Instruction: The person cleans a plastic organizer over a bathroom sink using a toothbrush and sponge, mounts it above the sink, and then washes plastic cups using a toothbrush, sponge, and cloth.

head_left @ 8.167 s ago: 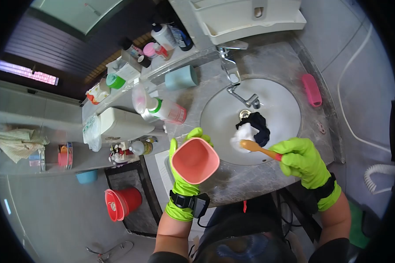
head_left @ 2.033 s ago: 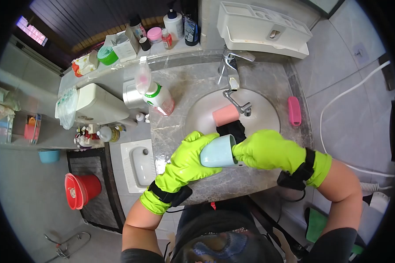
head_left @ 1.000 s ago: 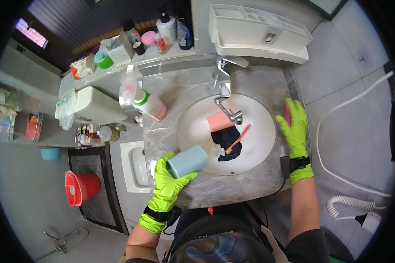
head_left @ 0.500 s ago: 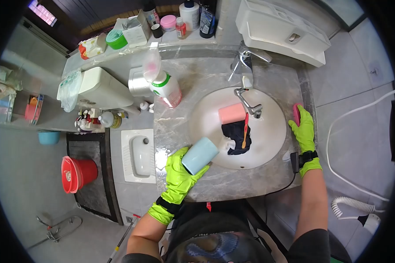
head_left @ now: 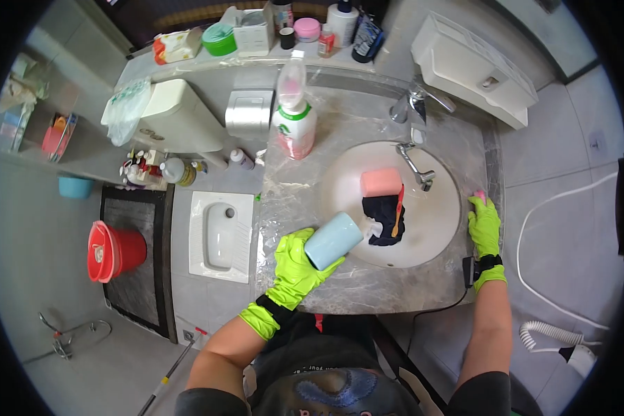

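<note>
My left hand [head_left: 299, 262], in a lime-green rubber glove, is wrapped round a light blue cup [head_left: 333, 240], tilted over the front left of the counter by the sink rim. My right hand [head_left: 484, 227], gloved alike, rests at the counter's right edge. Its fingers close on a small pink item [head_left: 479, 197], mostly covered; I cannot make out its kind. Inside the white sink [head_left: 430, 236] lie a pink cup [head_left: 381, 182] on its side, a dark cloth [head_left: 383, 225] and an orange-red toothbrush [head_left: 399, 216] across the cloth.
A chrome faucet [head_left: 416, 166] reaches over the sink. On the grey counter [head_left: 367, 291] stands a pump bottle [head_left: 295, 132] at the back left. Bottles and jars line the ledge behind. A black cable [head_left: 440, 308] hangs from my right wrist area over the front edge.
The view has shifted, so the counter sits differently in frame. My right hand has come back slightly toward me along the edge, covering more of the pink item. The left still grips the blue cup.
</note>
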`<move>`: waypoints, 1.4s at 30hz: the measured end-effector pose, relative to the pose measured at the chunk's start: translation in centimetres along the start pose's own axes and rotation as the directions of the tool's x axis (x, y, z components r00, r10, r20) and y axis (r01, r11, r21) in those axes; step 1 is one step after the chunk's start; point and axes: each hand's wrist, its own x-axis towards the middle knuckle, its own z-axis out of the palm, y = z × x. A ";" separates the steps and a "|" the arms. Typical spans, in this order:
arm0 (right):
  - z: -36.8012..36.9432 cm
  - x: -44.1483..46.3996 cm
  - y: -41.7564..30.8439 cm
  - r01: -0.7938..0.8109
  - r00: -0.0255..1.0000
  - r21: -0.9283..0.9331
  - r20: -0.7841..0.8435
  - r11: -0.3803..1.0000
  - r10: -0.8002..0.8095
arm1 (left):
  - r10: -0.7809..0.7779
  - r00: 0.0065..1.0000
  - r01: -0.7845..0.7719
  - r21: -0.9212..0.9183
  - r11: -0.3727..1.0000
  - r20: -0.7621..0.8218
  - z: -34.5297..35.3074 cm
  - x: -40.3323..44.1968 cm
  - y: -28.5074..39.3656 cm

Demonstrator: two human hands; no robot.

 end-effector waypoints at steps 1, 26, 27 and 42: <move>-1.2 0.1 -0.5 -0.067 0.995 0.053 0.076 0.996 0.063 | 0.004 1.000 -0.004 0.001 1.000 -0.004 -0.1 0.0 -0.1; 0.9 -5.5 -27.4 0.357 0.921 0.504 -0.050 0.787 -0.386 | 0.047 0.999 -0.047 0.096 0.994 0.006 2.4 1.5 -0.9; -0.6 -7.3 -29.1 0.476 0.860 0.493 -0.090 0.728 -0.502 | -0.008 0.992 0.005 0.029 1.000 0.128 2.4 1.0 -2.0; 1.0 -5.5 -26.4 0.291 0.938 0.587 -0.017 0.755 -0.347 | 0.008 0.999 -0.005 0.090 0.996 -0.036 2.0 1.8 -0.3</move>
